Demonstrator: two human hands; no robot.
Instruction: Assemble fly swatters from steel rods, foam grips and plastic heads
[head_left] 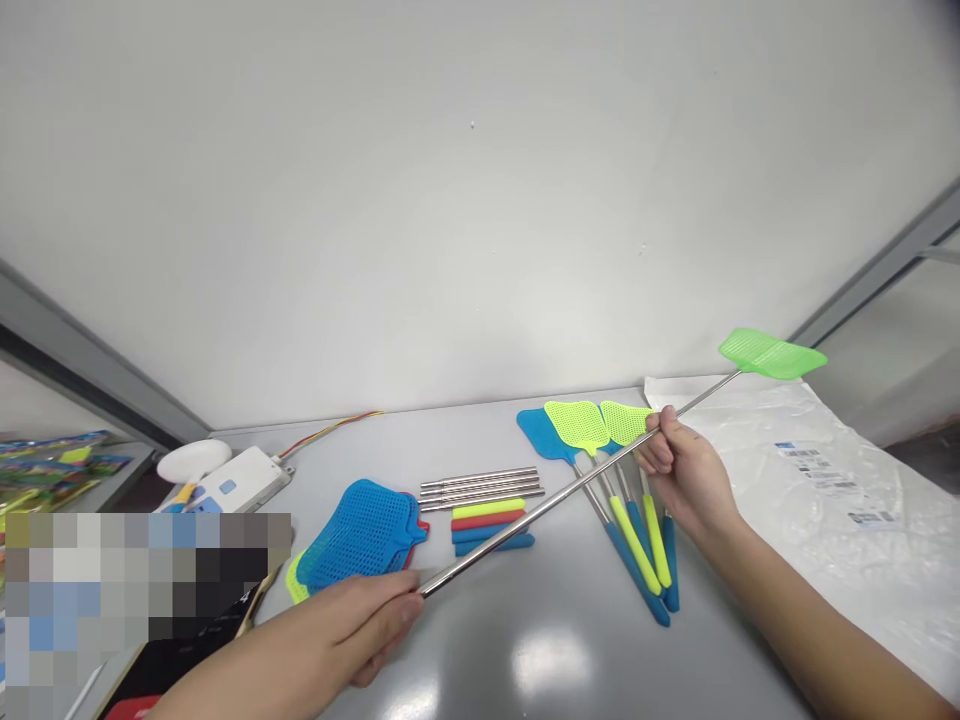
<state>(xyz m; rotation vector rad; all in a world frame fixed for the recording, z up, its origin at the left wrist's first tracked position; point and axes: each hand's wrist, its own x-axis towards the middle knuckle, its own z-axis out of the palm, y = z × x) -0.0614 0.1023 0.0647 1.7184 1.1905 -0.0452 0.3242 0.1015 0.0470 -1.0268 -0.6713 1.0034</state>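
A fly swatter with a bright green mesh head and a long, extended metal rod slants up to the right across the view. My left hand is closed around its lower end; any grip sleeve there is hidden. Farther up, the fingers of my right hand pinch the rod. Below that hand lie several fly swatters with blue and yellow heads and blue or yellow grips. Loose blue swatter heads, with red and yellow edges showing underneath, lie beyond my left hand.
Several metal rods lie above a row of yellow, red and blue grip sleeves on the grey table. White plastic packaging covers the right side. A white device with wires sits at left, near a blurred-out patch.
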